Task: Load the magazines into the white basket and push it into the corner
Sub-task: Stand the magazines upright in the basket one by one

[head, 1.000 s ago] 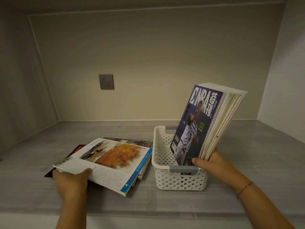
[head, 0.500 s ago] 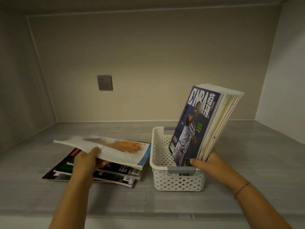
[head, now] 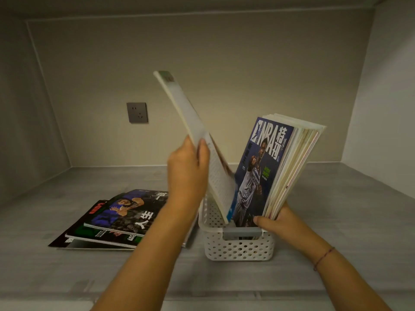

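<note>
Your white basket [head: 238, 250] sits on the grey shelf [head: 336, 209], its grey handle facing you. Inside it a bundle of magazines [head: 262, 171] stands on end, leaning toward the basket's right side, with an NBA cover outermost. Your right hand [head: 278, 223] curls round the bundle's lower edge, just above the basket's near rim. Your left hand [head: 188, 167] grips one more magazine [head: 186, 113], tilted, its lower end reaching down into the basket's left half. Left of the basket, a stack of magazines [head: 116, 218] lies flat. Behind the basket, to its left, a wall socket [head: 137, 112].
</note>
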Action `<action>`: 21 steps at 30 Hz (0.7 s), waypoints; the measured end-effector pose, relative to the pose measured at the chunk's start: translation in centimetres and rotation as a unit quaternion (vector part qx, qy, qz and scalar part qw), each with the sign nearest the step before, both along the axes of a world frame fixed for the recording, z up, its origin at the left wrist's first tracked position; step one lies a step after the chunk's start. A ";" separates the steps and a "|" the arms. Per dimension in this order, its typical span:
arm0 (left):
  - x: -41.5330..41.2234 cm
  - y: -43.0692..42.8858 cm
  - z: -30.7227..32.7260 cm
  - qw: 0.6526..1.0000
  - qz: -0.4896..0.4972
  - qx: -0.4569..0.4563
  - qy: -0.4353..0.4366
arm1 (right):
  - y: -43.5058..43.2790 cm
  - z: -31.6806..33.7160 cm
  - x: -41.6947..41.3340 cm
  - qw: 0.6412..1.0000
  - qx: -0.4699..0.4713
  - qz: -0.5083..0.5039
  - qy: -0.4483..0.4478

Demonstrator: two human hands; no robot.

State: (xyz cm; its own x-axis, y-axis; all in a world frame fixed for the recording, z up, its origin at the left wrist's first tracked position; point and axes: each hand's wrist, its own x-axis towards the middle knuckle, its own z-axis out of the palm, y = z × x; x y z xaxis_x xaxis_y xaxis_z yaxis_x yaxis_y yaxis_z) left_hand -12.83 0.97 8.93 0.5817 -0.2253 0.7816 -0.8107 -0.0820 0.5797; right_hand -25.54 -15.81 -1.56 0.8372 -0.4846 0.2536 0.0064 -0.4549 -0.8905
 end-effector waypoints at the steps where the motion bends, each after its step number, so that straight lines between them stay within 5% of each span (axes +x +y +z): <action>1: -0.5 -0.8 -0.5 1.000 -0.006 0.018 -0.004 | 0.0 0.0 0.0 1.000 -0.001 0.001 0.001; 5: -1.7 -2.8 -3.2 0.995 -0.027 0.072 -0.067 | -0.1 0.0 -0.1 1.000 -0.013 0.010 0.000; 10: -2.0 -3.6 -4.7 0.981 -0.087 0.167 -0.037 | 0.1 0.2 -0.3 0.999 -0.026 0.025 -0.020; 14: -3.0 -3.2 -6.0 0.935 -0.222 0.276 0.012 | 0.9 1.1 -0.4 0.996 -0.036 0.058 -0.065; 21: -1.7 -2.1 -6.0 0.875 -0.339 0.333 0.093 | 0.9 1.3 -0.5 0.993 -0.020 0.095 -0.060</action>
